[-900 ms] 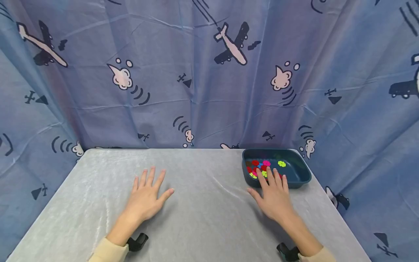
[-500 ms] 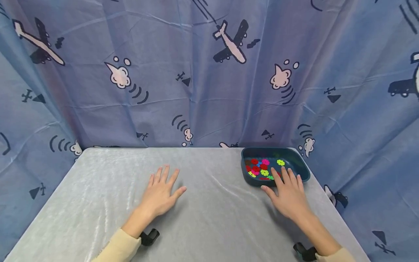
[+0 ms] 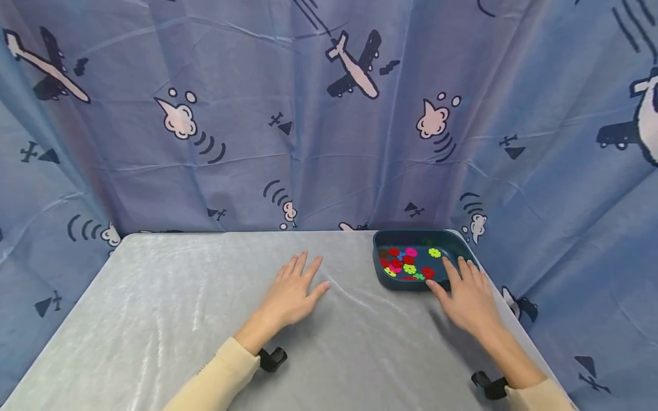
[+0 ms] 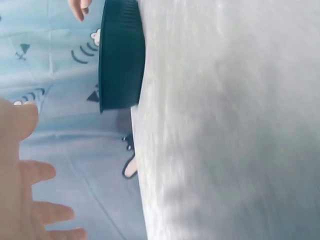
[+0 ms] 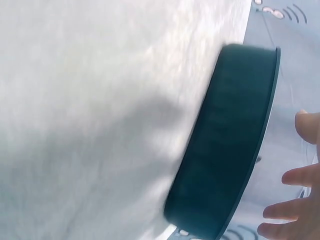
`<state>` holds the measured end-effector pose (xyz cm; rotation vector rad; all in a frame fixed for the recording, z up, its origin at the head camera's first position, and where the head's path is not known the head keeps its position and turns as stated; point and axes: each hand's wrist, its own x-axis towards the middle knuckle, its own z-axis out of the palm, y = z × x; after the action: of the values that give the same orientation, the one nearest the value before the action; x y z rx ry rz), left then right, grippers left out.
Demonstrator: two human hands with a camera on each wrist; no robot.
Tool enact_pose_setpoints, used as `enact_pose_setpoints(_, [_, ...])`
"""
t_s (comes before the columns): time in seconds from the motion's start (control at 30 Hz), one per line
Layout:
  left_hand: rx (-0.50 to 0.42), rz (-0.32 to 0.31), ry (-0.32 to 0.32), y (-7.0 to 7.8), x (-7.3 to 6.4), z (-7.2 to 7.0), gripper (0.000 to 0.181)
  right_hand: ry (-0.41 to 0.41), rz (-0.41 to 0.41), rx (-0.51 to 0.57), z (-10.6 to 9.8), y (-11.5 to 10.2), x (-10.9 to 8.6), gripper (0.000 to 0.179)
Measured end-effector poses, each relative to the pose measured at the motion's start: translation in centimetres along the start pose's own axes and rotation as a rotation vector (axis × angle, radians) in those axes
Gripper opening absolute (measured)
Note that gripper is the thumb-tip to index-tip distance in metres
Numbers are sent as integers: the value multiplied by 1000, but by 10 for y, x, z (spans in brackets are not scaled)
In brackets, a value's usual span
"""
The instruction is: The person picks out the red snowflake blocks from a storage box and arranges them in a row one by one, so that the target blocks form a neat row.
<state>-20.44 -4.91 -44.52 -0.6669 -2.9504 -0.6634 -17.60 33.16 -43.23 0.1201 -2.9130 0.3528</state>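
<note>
A dark teal plastic box (image 3: 454, 244) stands at the back right of the table in the head view. Small flower-shaped pieces (image 3: 408, 260) in red, pink, yellow, green and blue lie in it, mostly at its left end. My right hand (image 3: 470, 299) hovers at the box's front right, fingers spread over the near rim, holding nothing. Left of the box, my left hand (image 3: 293, 294) hangs above the table with its fingers apart and nothing in them. Both wrist views catch the box from the side, its outer wall (image 4: 121, 55) in the left one and its long side (image 5: 225, 140) in the right one.
A pale grey cloth covers the table (image 3: 169, 308). Behind and beside it hangs a blue curtain (image 3: 247, 68) printed with planes and clouds. The box stands close to the table's back and right edges. Black wrist mounts (image 3: 272, 359) sit below both hands.
My left hand has moved right and slightly forward, toward the box. My right hand has shifted right, uncovering more flower pieces. The head view has turned a little to the right.
</note>
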Motion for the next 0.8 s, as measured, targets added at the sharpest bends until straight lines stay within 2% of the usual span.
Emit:
enact_pose_setpoints(0.1, [-2, 15, 20, 8, 11, 5, 69, 24, 21, 2, -2, 9, 3, 77])
enact_pose_setpoints(0.23, [-20, 39, 80, 15, 27, 11, 66, 38, 58, 5, -5, 21, 9, 77])
enact_pose_setpoints(0.57, [-65, 86, 184, 27, 61, 32, 60, -29, 134, 131, -3, 56, 20, 81])
enact_pose_setpoints(0.7, [-69, 102, 201, 35, 72, 40, 58, -51, 145, 181, 0, 70, 23, 82])
enact_pose_setpoints(0.8, [-91, 98, 190, 44, 79, 46, 58, -55, 166, 226, 4, 80, 23, 81])
